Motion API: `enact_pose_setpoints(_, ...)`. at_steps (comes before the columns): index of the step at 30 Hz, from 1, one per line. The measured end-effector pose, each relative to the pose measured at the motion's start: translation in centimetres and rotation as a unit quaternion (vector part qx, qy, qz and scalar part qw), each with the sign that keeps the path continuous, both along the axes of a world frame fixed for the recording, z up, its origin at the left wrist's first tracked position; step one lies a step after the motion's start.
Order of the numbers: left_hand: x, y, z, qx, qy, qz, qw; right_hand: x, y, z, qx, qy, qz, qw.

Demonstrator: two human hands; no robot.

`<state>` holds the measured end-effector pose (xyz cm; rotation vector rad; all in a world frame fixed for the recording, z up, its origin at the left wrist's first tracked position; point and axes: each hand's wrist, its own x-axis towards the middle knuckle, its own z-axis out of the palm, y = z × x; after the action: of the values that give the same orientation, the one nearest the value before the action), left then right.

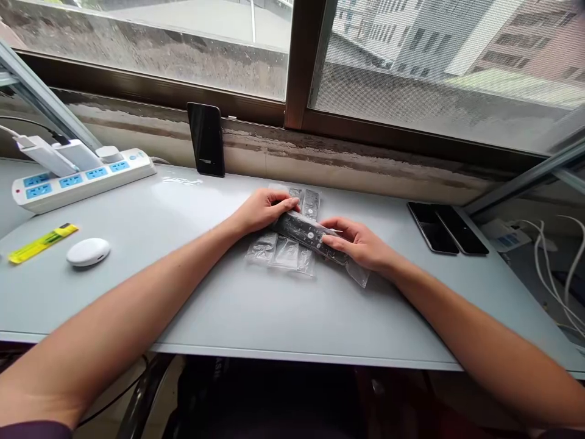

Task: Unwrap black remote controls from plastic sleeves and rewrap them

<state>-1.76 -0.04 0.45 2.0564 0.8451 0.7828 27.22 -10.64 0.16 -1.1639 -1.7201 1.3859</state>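
A black remote control (301,231) in a clear plastic bag is held slantwise between my two hands. My left hand (265,209) grips its upper left end, thumb on top and fingers curled. At its lower right end, my right hand (355,241) holds it with the thumb on the front face; loose bag plastic hangs below that hand. Beneath it, several more bagged remotes (287,252) lie side by side on the grey-white table (274,311), their upper ends showing behind the held one.
At the left are a white power strip (91,180) with plugged chargers, a yellow packet (42,242) and a white oval case (88,252). A black phone (206,139) leans on the back wall. Two phones (446,228) lie at right, near white cables (543,262).
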Motion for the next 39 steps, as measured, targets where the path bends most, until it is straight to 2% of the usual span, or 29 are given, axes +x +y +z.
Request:
enact_pose_setpoints(16,0.01,0.05,-0.10,0.002,0.002,0.001,1.000,-0.01,-0.01,0.29,-0.035,0.011,-0.005,0.999)
enact_pose_setpoints(22,-0.03,-0.02,-0.09,0.001,0.000,0.001,1.000,0.07,0.00,0.27,-0.021,-0.006,-0.009,1.000)
enact_pose_setpoints(32,-0.02,-0.03,-0.06,-0.004,0.002,0.002,1.000,-0.17,-0.17,0.74,-0.042,0.003,-0.003,0.999)
enact_pose_setpoints(39,-0.02,-0.12,0.09,0.002,0.003,0.002,1.000,-0.09,-0.12,0.51,-0.019,-0.006,-0.012,1.000)
